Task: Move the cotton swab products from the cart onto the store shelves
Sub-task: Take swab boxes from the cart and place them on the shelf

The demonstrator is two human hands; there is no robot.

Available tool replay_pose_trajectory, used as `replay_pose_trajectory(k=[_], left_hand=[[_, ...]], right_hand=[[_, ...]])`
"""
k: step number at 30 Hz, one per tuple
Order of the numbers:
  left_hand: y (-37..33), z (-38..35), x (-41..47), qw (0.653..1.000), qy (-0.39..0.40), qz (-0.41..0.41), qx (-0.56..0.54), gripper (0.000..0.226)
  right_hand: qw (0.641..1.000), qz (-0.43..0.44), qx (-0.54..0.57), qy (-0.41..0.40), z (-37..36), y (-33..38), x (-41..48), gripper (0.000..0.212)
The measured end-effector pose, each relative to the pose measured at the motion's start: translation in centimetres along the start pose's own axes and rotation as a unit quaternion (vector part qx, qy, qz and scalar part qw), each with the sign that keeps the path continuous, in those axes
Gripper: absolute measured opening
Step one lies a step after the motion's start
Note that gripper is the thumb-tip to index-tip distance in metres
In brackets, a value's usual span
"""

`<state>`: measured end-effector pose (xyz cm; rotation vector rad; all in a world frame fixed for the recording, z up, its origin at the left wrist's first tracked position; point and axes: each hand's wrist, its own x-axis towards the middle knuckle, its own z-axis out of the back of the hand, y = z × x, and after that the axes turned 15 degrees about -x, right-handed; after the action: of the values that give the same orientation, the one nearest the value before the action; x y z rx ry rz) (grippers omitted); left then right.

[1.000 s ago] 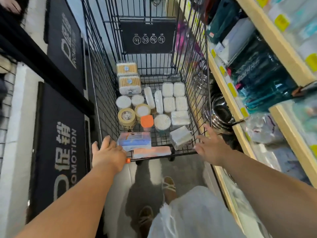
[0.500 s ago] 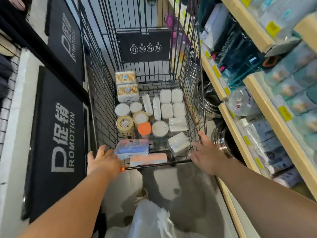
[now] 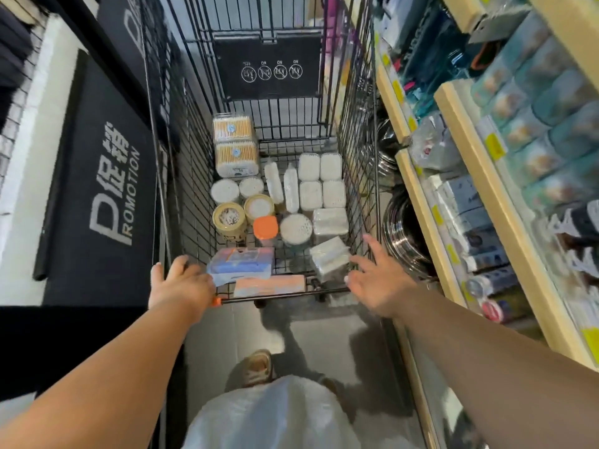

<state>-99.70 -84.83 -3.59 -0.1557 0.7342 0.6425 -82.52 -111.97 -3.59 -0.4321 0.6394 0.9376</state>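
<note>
Cart (image 3: 356,157) rolled farther along the shelves (image 3: 500,202). Left grip (image 3: 181,283) pushes flat and released, right grip (image 3: 376,280) is spread empty; next, lift a swab pack (image 3: 329,259).

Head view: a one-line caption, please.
Left hand at the handle, right hand open near it; swab packs in cart, shelves alongside.

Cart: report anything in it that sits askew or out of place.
The wrapped pack at the cart's near right corner sits tilted, out of line with the flat pack behind it. The rest sit in rough rows; nothing looks spilled.
</note>
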Motion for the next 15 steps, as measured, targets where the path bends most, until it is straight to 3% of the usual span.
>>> replay_pose_trajectory(k=[6,12,15], left_hand=[[-1.0,-4.5,-4.8,1.0,0.018,0.006,0.023,0.049],[-1.5,-8.0,-10.1,0.991,0.057,-0.043,0.117,0.047],[-1.2,-9.1,-12.2,0.98,0.088,-0.077,0.161,0.047]], right_hand=[[0.999,-0.016,0.033,0.0,-3.3,1.5,-5.0,0.05],[0.999,-0.051,0.02,0.003,-8.4,4.0,-8.6,0.034],[0.997,-0.07,0.043,-0.013,-10.1,5.3,-10.6,0.049]])
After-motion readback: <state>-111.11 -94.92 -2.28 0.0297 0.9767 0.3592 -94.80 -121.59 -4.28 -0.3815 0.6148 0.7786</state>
